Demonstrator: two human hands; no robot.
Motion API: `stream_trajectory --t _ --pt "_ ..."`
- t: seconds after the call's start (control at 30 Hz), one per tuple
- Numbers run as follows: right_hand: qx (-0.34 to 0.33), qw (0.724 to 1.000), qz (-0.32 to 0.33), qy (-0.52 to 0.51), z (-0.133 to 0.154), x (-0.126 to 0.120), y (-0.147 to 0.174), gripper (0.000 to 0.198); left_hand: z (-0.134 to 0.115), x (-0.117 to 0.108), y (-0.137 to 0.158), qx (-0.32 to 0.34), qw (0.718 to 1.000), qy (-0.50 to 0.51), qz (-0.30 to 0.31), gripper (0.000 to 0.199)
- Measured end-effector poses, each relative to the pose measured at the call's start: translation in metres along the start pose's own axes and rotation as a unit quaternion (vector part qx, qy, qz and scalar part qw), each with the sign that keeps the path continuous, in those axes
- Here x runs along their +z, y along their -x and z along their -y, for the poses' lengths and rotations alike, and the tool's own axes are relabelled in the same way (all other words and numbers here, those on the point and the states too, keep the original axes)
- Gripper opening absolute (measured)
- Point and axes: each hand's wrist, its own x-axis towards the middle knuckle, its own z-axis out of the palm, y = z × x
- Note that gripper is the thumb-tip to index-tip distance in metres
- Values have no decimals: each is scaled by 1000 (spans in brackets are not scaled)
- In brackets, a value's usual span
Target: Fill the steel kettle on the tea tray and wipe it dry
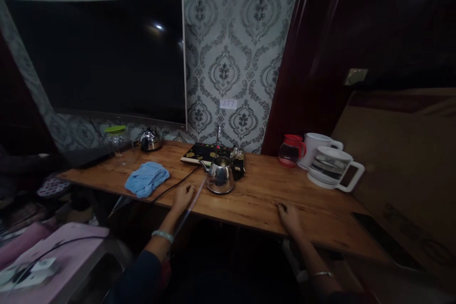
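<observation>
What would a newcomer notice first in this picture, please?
Probably the large dark screen against the patterned wall, at upper left. Next, the shiny metal kettle on the wooden table, near the left hand. A crumpled blue cloth lies left of the kettle.

Kettle [221, 178] seemingly just before hob [195, 153].

In dim light, a far wall in grey damask-patterned paper [245, 71] backs a wide black television [99, 61] at left; a glossy dark-red panel [320, 33] stands right, a brown wooden surface [252, 204] before them, a pale pink plastic stool [74, 232] near left.
</observation>
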Motion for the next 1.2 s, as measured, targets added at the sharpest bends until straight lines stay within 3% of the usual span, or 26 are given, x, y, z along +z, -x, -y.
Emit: stream_trajectory --t 1.2 --pt "-2 1000 11 26 -5 3 -3 27 0 2 -1 8 1000 -7 -16 30"
